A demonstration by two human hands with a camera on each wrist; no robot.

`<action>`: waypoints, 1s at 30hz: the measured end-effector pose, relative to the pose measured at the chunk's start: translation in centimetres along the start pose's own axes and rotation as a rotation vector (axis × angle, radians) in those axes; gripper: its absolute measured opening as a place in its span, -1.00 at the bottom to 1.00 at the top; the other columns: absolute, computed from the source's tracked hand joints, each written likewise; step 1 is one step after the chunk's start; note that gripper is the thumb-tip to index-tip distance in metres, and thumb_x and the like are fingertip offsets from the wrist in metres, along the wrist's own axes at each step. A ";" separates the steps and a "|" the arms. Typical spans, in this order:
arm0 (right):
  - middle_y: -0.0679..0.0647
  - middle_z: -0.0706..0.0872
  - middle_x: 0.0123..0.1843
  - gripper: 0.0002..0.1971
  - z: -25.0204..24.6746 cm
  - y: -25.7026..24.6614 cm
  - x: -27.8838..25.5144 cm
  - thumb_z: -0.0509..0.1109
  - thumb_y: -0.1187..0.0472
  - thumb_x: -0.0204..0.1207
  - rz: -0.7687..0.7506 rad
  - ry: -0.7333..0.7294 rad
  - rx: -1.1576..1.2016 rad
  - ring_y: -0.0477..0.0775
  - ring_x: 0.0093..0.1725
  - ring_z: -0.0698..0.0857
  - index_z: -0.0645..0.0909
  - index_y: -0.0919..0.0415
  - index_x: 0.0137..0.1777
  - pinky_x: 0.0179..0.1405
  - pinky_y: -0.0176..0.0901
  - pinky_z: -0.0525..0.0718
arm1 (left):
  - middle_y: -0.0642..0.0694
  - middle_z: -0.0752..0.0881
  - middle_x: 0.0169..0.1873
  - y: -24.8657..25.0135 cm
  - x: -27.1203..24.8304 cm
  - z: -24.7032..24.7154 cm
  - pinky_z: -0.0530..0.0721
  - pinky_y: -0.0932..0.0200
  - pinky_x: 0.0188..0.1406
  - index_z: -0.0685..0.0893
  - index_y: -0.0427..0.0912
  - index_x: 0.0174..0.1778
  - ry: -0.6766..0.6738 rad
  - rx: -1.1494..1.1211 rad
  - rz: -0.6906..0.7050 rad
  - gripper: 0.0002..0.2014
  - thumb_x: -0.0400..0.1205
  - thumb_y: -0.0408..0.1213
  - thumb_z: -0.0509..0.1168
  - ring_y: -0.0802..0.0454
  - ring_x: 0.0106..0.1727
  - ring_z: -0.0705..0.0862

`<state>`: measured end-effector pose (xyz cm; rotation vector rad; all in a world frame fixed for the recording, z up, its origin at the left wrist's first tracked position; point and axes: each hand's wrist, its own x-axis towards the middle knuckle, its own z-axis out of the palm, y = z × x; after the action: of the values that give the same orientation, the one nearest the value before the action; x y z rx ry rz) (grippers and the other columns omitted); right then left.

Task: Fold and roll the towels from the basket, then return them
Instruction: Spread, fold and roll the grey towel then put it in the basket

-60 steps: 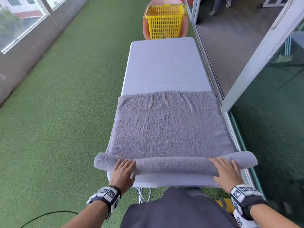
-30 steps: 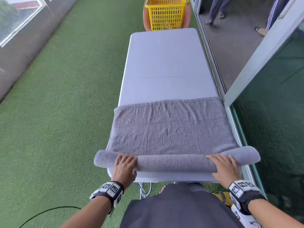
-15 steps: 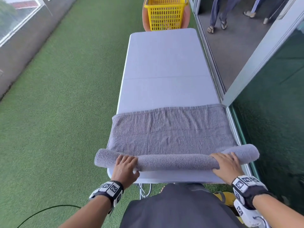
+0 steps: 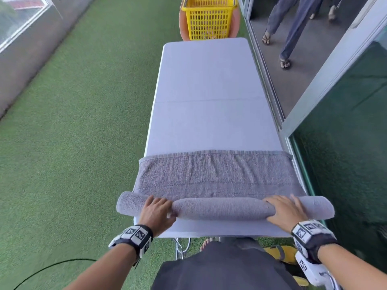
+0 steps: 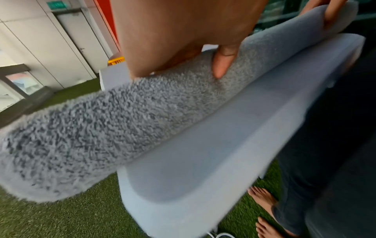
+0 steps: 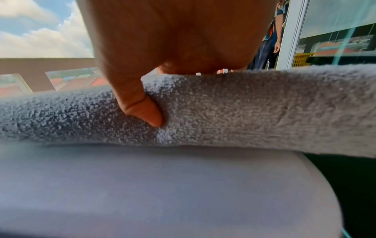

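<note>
While both hands, left hand and right hand, curled over the towel roll lying crosswise at the table's near end, unrolled cloth stretched beyond toward the basket.

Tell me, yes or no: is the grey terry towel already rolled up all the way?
No: a flat stretch of the grey terry towel still lies unrolled on the white table.

The grey towel is looped terry cloth, rough and matt. Beneath it the white folding table looks like smooth matt plastic. Beyond the table's far end, the yellow basket is glossy plastic lattice.
</note>
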<state>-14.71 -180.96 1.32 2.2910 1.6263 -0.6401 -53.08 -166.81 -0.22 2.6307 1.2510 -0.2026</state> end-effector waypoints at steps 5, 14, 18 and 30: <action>-0.18 0.18 0.67 -0.44 -2.3 0.0 2.8 0.11 -0.06 0.65 -0.006 0.098 0.049 -0.05 0.62 0.22 0.13 -0.17 0.64 0.63 0.29 -0.14 | -0.06 0.18 0.62 -0.5 2.2 -0.5 -0.15 -0.17 0.64 0.05 -0.12 0.68 -0.018 -0.050 -0.107 -0.25 0.60 0.18 -0.41 -0.08 0.65 0.16; -0.13 0.60 0.40 -0.47 -0.3 0.0 2.4 0.42 -0.03 0.44 -0.044 0.054 0.083 -0.02 0.41 0.49 0.49 -0.14 0.44 0.59 0.24 0.05 | -0.03 0.69 0.22 -0.5 2.7 0.0 0.39 -0.12 0.39 0.68 -0.03 0.22 0.017 0.017 0.059 -0.51 0.51 0.14 0.13 -0.02 0.22 0.57; -0.13 0.33 0.61 -0.50 -2.7 -0.5 5.2 0.17 0.01 0.63 0.002 0.138 0.105 -0.03 0.57 0.31 0.27 -0.12 0.59 0.60 0.37 -0.12 | -0.09 0.09 0.63 -1.0 4.4 -0.2 -0.04 -0.21 0.63 0.09 -0.11 0.67 0.025 -0.045 -0.081 -0.36 0.70 0.14 -0.11 -0.12 0.65 0.10; -0.17 0.43 0.54 -0.43 -2.9 -0.2 7.2 0.28 0.02 0.50 -0.077 0.161 0.066 -0.05 0.50 0.39 0.34 -0.17 0.55 0.60 0.27 -0.09 | -0.12 0.50 0.46 -1.5 7.3 -1.3 0.06 -0.23 0.61 0.40 -0.11 0.54 0.065 -0.010 -0.030 -0.39 0.61 0.04 -0.13 -0.10 0.47 0.44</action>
<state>-12.31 -173.69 0.31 2.3919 1.7990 -0.5468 -49.65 -160.07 -0.75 2.6308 1.3096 -0.1167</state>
